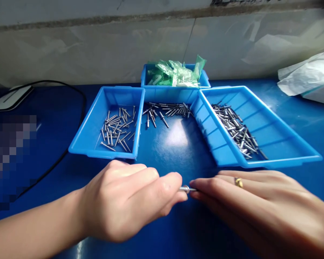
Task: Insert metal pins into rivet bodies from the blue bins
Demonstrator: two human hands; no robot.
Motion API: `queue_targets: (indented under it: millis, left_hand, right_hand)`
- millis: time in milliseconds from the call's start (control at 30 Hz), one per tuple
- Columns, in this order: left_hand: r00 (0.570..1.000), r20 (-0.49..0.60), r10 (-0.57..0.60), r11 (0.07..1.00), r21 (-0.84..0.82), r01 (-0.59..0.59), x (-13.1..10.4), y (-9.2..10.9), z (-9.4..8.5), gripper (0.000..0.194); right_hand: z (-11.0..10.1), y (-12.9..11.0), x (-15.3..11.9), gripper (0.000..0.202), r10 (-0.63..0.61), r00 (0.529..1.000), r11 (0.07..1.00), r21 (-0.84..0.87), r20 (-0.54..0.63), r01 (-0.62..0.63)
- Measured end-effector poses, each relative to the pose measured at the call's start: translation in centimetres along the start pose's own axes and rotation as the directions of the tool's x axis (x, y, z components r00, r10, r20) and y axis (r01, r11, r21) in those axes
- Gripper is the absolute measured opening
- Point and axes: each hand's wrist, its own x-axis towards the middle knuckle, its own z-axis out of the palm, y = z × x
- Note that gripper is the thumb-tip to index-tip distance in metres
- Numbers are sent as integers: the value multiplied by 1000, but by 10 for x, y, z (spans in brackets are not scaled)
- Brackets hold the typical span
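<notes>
At the far left of the bench (pixel 162 156) lies a flat pale device (pixel 12 98), with a dark cable (pixel 84 104) curving nearer. Next comes the left tray (pixel 105 155), holding loose screws (pixel 115 124). On its near side, the left hand (pixel 132 201) pinches one end of a slim metal piece (pixel 187 189), mostly hidden by the fingers. Beyond, rivet-like pieces (pixel 175 108) lie loose before the far tray (pixel 170 94) of green packets (pixel 178 73). The right hand (pixel 255 203) pinches the piece's thin other end between thumb and fingers. The step in hand seems to be fitting or aligning the piece; the next move calls for two steady, level pinches. Farther right, the right tray (pixel 280 129) holds more rivet-like pieces, near white wrapping (pixel 309 73).
</notes>
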Motion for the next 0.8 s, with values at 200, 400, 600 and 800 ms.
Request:
queue_targets:
  millis: [200,400,600,800]
  left_hand:
    - [999,-22,34,997,-63,-36,1,0,-5,29]
    - [990,-51,130,989,-69,-133,9,-7,9,49]
    - [989,-56,136,990,-24,-137,5,-10,15,55]
    - [992,-16,124,991,-56,-125,7,-14,12,46]
  right_hand:
    - [5,-8,10,40,82,993,976,196,80,-96]
    - [1,-10,18,51,136,987,965,213,84,-151]
    - [4,-8,15,48,116,993,989,96,5,-116]
    - [4,-2,13,45,12,997,991,134,72,-22]
